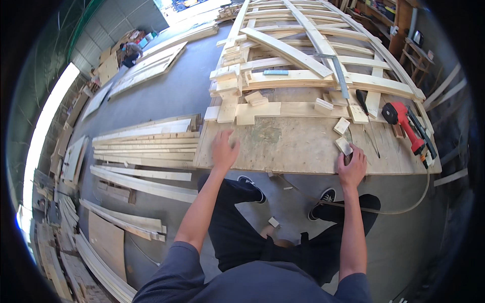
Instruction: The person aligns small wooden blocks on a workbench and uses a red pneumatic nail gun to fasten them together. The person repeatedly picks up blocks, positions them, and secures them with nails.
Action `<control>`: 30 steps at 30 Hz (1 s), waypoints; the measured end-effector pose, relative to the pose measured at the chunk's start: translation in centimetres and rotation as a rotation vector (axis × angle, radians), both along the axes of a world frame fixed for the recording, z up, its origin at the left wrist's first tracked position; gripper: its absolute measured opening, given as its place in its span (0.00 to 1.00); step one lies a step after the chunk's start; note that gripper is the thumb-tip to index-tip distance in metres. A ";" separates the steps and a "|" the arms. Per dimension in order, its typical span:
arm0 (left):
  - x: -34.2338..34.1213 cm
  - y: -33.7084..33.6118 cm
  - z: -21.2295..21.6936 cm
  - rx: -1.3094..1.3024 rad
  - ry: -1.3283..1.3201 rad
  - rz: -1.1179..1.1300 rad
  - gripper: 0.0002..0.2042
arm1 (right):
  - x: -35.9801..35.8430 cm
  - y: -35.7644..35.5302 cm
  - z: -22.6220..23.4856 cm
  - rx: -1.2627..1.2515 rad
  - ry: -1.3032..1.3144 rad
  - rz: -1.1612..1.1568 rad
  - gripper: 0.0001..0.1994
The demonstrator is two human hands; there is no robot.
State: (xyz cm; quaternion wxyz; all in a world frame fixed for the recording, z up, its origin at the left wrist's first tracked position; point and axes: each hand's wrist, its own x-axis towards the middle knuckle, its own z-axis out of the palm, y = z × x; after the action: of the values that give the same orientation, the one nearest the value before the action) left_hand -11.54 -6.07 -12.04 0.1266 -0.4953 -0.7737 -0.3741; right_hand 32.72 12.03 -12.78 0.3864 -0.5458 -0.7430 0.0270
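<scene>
My left hand (225,150), empty with its fingers apart, hovers over the left front of the plywood worktable (298,141). At the front edge, my right hand (352,166) has its thumb and fingers closed around a small wood block (344,146); part of the block is hidden by the fingers. Another small block (341,125) lies just beyond it. To the right rests a red and black nail gun (404,123). Between them is a tool with a black handle (362,99) and a thin shaft. A metal square (339,76) lies across the timber farther back.
A large slatted timber frame (308,33) covers the table's far part. Stacked boards (146,146) lie on the floor at left. An air hose (399,212) loops below the table's right front. Another person (132,53) bends over boards far left. A wood offcut (273,222) lies between my feet.
</scene>
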 end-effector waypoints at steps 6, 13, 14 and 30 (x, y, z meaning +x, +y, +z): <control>0.9 -0.2 -0.2 0.001 0.011 -0.008 0.15 | -0.4 1.1 1.4 -0.118 -0.014 0.091 0.26; 0.4 3.3 3.2 -0.126 0.130 -0.087 0.19 | -5.7 1.6 1.6 -0.196 0.297 0.350 0.19; -0.3 4.6 3.8 -0.185 0.180 -0.089 0.21 | -5.6 1.5 1.5 -0.210 0.266 0.327 0.19; 11.7 5.5 3.8 -0.155 -0.068 -0.457 0.19 | -5.9 1.0 1.6 -0.159 0.191 0.423 0.24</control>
State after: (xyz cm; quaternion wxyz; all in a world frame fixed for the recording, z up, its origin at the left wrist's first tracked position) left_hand 0.16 -0.56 -8.27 -0.0260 -0.6529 -0.6716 -0.3493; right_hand 26.78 13.00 -11.20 0.3964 -0.4019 -0.7963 0.2171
